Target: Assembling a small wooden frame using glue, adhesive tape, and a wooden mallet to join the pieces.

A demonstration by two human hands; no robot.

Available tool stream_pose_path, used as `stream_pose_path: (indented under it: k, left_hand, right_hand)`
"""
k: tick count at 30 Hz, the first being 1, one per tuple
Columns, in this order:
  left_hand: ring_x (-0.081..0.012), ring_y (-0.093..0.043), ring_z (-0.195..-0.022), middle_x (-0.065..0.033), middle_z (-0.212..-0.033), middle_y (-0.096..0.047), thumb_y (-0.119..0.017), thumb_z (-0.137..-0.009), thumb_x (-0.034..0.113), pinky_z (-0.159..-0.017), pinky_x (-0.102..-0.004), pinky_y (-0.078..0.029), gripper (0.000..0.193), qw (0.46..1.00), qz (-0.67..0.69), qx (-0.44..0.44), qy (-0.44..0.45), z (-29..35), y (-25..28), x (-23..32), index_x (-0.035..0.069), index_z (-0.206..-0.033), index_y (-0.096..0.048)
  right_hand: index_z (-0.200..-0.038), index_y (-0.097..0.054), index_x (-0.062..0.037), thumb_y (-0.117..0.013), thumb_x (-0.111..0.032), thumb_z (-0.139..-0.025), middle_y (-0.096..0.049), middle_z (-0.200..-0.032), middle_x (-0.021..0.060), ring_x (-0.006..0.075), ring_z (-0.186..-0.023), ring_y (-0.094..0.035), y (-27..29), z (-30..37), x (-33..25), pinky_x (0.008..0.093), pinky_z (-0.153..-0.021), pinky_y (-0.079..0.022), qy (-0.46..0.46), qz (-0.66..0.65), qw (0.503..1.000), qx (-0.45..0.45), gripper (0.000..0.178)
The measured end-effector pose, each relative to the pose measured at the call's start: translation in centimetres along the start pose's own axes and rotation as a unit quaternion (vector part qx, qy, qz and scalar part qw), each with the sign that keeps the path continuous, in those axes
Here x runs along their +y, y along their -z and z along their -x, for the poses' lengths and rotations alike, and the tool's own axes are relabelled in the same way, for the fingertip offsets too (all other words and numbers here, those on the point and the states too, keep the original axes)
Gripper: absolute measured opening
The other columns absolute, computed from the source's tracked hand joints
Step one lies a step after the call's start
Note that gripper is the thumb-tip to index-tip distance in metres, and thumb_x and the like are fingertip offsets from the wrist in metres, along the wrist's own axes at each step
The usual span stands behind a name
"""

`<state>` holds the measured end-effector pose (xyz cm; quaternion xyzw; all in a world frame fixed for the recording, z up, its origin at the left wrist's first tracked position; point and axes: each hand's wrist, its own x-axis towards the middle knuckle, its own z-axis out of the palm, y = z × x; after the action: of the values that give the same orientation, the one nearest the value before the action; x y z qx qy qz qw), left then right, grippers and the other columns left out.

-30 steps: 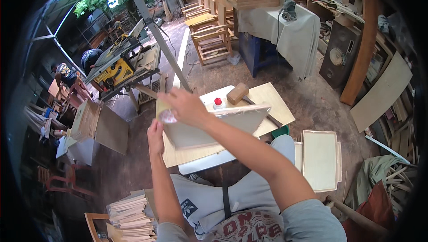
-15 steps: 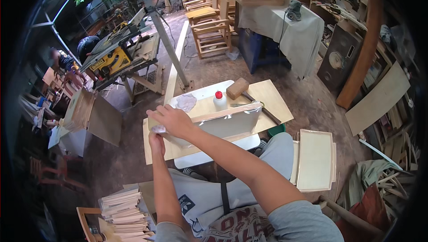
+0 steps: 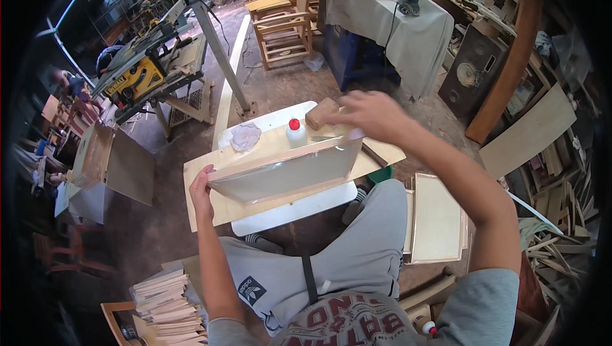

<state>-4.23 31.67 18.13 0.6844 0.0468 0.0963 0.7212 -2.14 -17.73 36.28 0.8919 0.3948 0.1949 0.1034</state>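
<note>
A shallow pale panel with a thin wooden edge stands tilted on its long side on a plywood board; shiny clear film or tape shows along its edges. My left hand is closed on the panel's left end. At the right end hovers my right hand, blurred by motion; what it holds, if anything, is unclear. Just beyond its fingers lies a wooden mallet, its dark handle partly hidden. A white squeeze bottle with a red cap stands behind the panel, near a crumpled cloth.
The plywood rests on a white surface before my knees. Stacked framed panels lie at right, thin wood strips at lower left. Farther off are a yellow table saw, chairs, a cloth-covered table and a person.
My right hand has moved from the panel's left end across to its right end. My left hand stays at the left end. The view has shifted slightly.
</note>
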Motion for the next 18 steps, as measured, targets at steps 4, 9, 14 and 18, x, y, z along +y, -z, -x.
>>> stream_pose_path:
  k: [4, 9, 14, 18]
  left_hand:
    - [-0.0174, -0.063, -0.112, -0.0082, -0.12, -0.069, -0.053, -0.106, 0.028, -0.102, -0.031, -0.047, 0.043, 1.0, 0.011, -0.027, 0.004, -0.4, -0.9, 0.3, -0.004, -0.132, -0.065]
    - [-0.0172, -0.063, -0.112, -0.0087, -0.121, -0.068, -0.052, -0.107, 0.03, -0.102, -0.0311, -0.046, 0.045, 1.0, -0.007, -0.026, 0.014, -0.1, -0.2, 0.3, -0.004, -0.133, -0.064]
    - [-0.0187, -0.063, -0.112, -0.0095, -0.12, -0.069, -0.052, -0.107, 0.029, -0.103, -0.0329, -0.046, 0.042, 0.999, -0.037, -0.013, 0.004, -0.1, 0.2, 0.6, -0.002, -0.13, -0.067]
    - [-0.0308, -0.059, -0.125, -0.0139, -0.133, -0.067, -0.047, -0.108, 0.03, -0.115, -0.0441, -0.036, 0.043, 0.86, -0.449, 0.031, -0.242, -0.2, -3.0, 2.4, 0.004, -0.138, -0.062]
  right_hand:
    - [-0.149, -0.051, -0.0419, -0.073, -0.022, -0.083, -0.059, -0.107, 0.0012, 0.019, -0.102, -0.062, -1.2, 8.2, 3.2, 0.0333, -0.077, -0.052, -0.11, 0.036, 0.988, -0.099, 0.073]
    - [-0.153, -0.045, -0.0431, -0.076, -0.02, -0.079, -0.059, -0.102, 0.0016, 0.0203, -0.098, -0.062, -5.5, 9.3, 2.8, 0.0349, -0.079, -0.053, -0.138, 0.012, 0.988, -0.064, 0.084]
    - [-0.155, -0.043, -0.0415, -0.074, -0.02, -0.082, -0.062, -0.104, 0.0023, 0.0204, -0.1, -0.064, -7.4, 9.9, 1.5, 0.0344, -0.078, -0.054, -0.145, -0.009, 0.986, -0.08, 0.082]
    - [-0.157, -0.042, -0.035, -0.073, -0.025, -0.084, -0.064, -0.104, 0.0029, 0.0203, -0.101, -0.064, -11.5, 10.8, -1.0, 0.0336, -0.076, -0.055, -0.187, -0.059, 0.979, -0.063, 0.079]
